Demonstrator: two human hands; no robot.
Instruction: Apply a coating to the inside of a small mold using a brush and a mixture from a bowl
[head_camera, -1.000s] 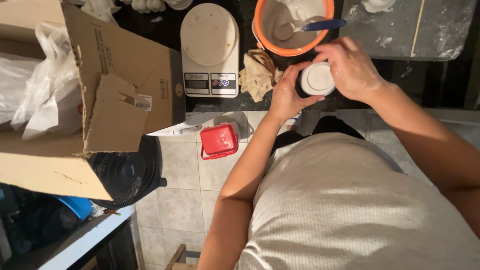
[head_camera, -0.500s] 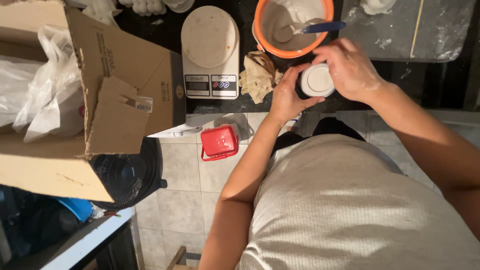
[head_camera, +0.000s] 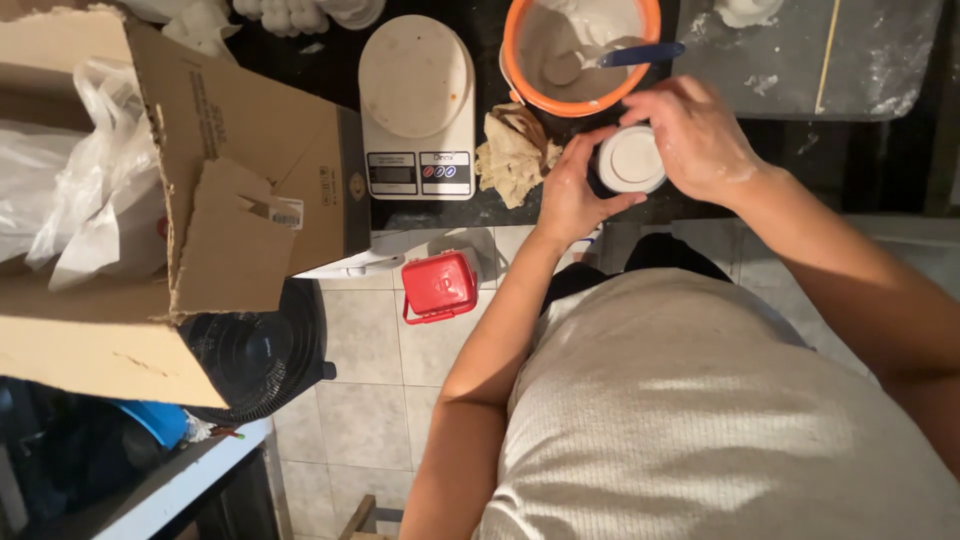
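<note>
From the head camera, looking straight down, both hands meet on a small round jar with a white lid (head_camera: 631, 159) that stands at the near edge of the dark counter (head_camera: 480, 215), just in front of the orange-rimmed bucket (head_camera: 520, 85). The left hand (head_camera: 572, 190) cups the jar's left side, fingers curled closed against its wall, while the right hand (head_camera: 695, 135) arches over from the right with fingertips clamped on the lid's rim. To work a lid like this cleanly, the lower hand should hold the body firm and low so the jar does not skate on the dusty counter, and the upper hand should turn with even pressure all round the rim, keeping the lid level so it does not bind or tip the contents out. What the jar holds cannot be seen under the lid. The bucket holds a pale grey, thick mix smeared up its inner wall, with a blue-handled spoon (head_camera: 625, 55) resting in it, bowl down in the paste. Left of the jar lies a crumpled beige rag (head_camera: 515, 150), and beyond that a white kitchen scale (head_camera: 417, 105) with a bare round plate. An open cardboard box (head_camera: 230, 150) at the left holds white plastic bags (head_camera: 85, 190). A small red lidded container (head_camera: 439, 285) sits below on the tiled floor.
</note>
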